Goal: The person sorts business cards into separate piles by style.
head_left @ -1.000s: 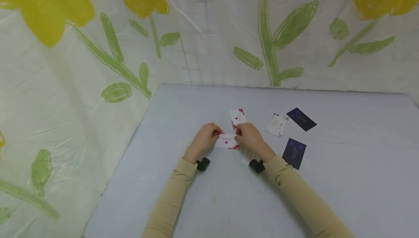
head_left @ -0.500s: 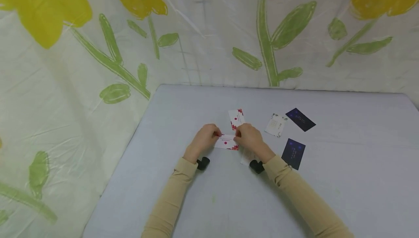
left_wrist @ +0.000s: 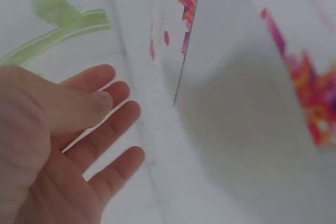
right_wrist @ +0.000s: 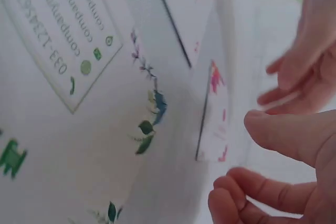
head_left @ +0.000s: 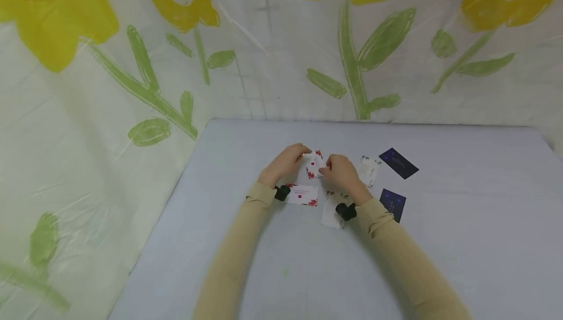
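Observation:
Two white business cards with red flower corners lie in the middle of the table: the nearer card (head_left: 301,196) lengthwise, the farther card (head_left: 314,164) more upright. My left hand (head_left: 285,162) reaches over to the farther card's left side. Its fingers (left_wrist: 113,135) are loosely spread in the left wrist view, holding nothing. My right hand (head_left: 342,171) is at that card's right edge. Thumb and fingers stand apart in the right wrist view, with the red-flowered card (right_wrist: 214,121) beyond them; whether they touch it I cannot tell.
A white leaf-patterned card (head_left: 331,212) lies partly under the right wrist, another leaf-patterned card (head_left: 368,169) right of the hand. Farther right are two dark blue cards, the upper card (head_left: 399,162) and the lower card (head_left: 393,204). A flower-painted sheet (head_left: 272,66) hangs behind the table.
Both hands have let go of the nearer red-flowered card, which stays flat on the table. The left hand has moved away and up to the farther card; the right has shifted slightly.

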A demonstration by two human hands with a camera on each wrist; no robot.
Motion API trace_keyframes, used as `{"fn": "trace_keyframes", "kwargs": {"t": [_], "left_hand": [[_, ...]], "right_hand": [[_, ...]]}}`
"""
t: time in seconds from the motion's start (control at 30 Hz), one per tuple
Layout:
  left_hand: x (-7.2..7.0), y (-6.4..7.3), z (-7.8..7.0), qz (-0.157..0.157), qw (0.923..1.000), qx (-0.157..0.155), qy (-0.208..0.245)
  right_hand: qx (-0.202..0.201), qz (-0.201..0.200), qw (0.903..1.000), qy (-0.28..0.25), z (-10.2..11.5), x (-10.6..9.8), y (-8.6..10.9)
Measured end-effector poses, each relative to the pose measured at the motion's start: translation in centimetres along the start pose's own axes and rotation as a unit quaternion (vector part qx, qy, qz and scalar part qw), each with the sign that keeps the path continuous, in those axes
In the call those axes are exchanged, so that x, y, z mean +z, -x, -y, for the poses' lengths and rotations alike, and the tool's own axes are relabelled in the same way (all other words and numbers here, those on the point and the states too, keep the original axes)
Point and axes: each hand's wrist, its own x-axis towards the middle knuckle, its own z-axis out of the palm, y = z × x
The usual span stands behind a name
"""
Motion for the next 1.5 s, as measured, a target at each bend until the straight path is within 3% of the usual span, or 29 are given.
{"fn": "trace_keyframes", "kwargs": {"t": [0.17,0.33,0.5,0.73,0.87,1.17,1.37,1.5], "left_hand": [[1.0,-2.2,0.5,0.058,0.9973,0.010,-0.043],[1.7,-2.9,0.5,0.107,0.9908,0.027,-0.079],[1.7,-2.7,0.4,0.115,0.9875,0.032,-0.103],[0.9,-2.3,0.9,0.114,0.9888,0.058,-0.077],[0.3,-2.1,1.7,0.105,0.9906,0.066,-0.057],[-0.3,-0.2,3.7,0.065,0.9977,0.001,0.019],[-0.7,1.7,3.5,-0.003,0.9983,-0.035,0.046],[-0.9,2.5,3.1,-0.075,0.9956,-0.021,0.051]], "right_hand": [[0.019,0.011,0.9980,0.060,0.4,1.3,-0.8],[0.042,0.017,0.9938,0.101,1.2,2.0,-1.0],[0.060,0.031,0.9902,0.122,1.7,2.1,-1.1],[0.086,0.048,0.9933,0.061,1.6,1.6,-1.5],[0.080,0.061,0.9947,0.023,1.5,1.3,-1.7],[0.059,0.068,0.9959,-0.005,1.4,0.8,-1.4],[-0.006,0.034,0.9960,-0.082,0.9,1.2,-1.5],[-0.052,-0.026,0.9878,-0.145,0.8,1.6,-1.4]]}}
